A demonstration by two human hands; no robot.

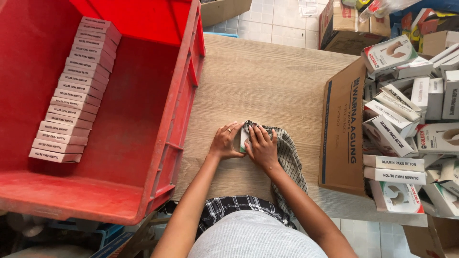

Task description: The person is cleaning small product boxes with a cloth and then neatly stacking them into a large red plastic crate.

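Both hands, left hand (224, 142) and right hand (262, 145), press together on a small white box (244, 139) wrapped in checked cloth (289, 157) on the wooden surface (267, 81).

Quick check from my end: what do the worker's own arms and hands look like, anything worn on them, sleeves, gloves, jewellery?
Both arms are bare from the hands up to the frame edge: no sleeves and no gloves in view. The left hand wears a thin ring on one finger. The right hand shows no ring, and neither wrist shows a watch or bracelet.

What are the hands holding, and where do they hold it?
A small box, its left end in the left hand; the right hand presses a checked cloth over the rest.
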